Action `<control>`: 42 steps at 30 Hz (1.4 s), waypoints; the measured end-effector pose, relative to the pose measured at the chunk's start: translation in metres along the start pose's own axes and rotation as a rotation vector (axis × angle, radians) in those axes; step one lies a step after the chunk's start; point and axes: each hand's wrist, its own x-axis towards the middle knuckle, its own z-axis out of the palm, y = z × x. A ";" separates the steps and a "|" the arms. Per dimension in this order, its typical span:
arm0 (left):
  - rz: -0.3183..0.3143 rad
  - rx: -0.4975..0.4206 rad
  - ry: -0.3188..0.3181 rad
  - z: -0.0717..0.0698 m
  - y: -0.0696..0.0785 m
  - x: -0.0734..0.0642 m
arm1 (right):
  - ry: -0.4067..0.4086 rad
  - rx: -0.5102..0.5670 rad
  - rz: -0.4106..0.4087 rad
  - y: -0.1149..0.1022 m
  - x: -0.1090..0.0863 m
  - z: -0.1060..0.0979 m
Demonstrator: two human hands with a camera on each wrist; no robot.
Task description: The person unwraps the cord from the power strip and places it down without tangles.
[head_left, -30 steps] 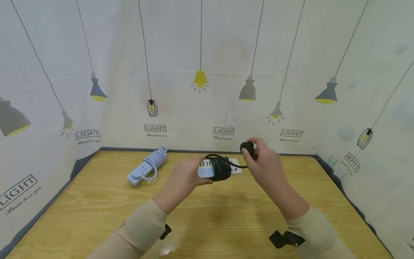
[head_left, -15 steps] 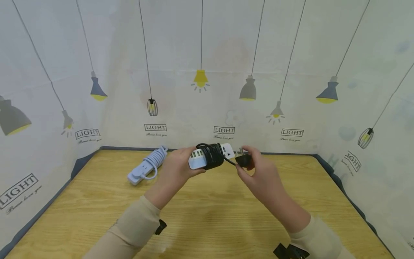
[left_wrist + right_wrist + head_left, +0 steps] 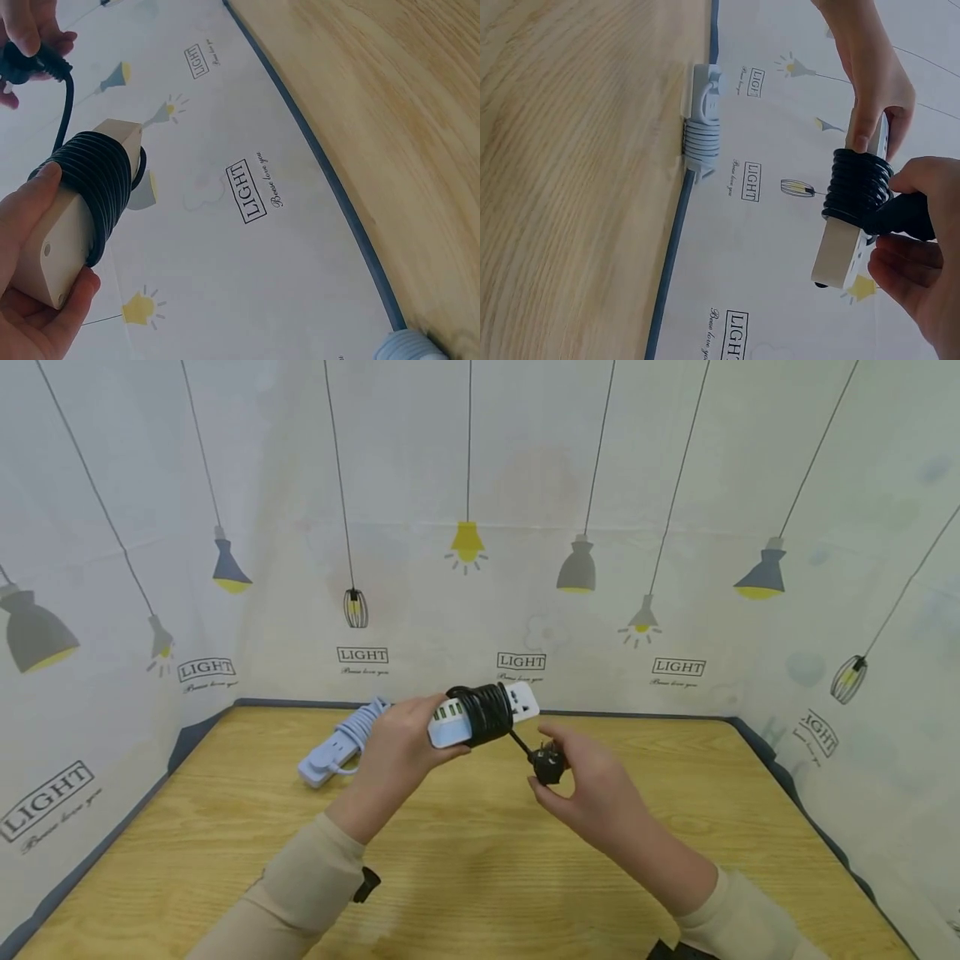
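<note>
A white power strip [image 3: 448,727] with green-edged USB ports has its black cord [image 3: 486,710] wound in several turns around its middle. My left hand [image 3: 397,747] grips the strip by its USB end, thumb and fingers on opposite sides, and holds it above the table. In my right hand [image 3: 600,781], thumb and fingers pinch the black plug [image 3: 548,763] at the cord's free end. A short stretch of cord runs from the coil down to the plug. The strip's plain underside [image 3: 56,251] faces the left wrist camera. In the right wrist view the plug [image 3: 904,216] overlaps the coil.
A second, pale blue power strip [image 3: 326,760] lies at the back left of the wooden table [image 3: 480,860], its own cord wrapped around it. A wall covering [image 3: 480,610] printed with lamps stands behind the table and along both sides.
My left hand has raised the strip and shifted it left. My right hand has lowered the plug from beyond the strip to below its right end and turned it over.
</note>
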 end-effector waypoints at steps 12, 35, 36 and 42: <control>-0.013 -0.013 0.011 -0.004 0.000 0.000 | -0.056 0.024 -0.041 -0.005 -0.007 -0.001; 0.130 0.002 0.095 -0.006 0.007 -0.007 | 0.049 -0.028 -0.077 -0.011 0.026 -0.011; 0.135 -0.002 0.093 -0.006 0.008 -0.008 | 0.044 -0.031 -0.075 -0.011 0.029 -0.011; 0.146 -0.012 0.058 -0.008 0.014 -0.010 | 0.012 -0.029 -0.087 -0.009 0.039 -0.009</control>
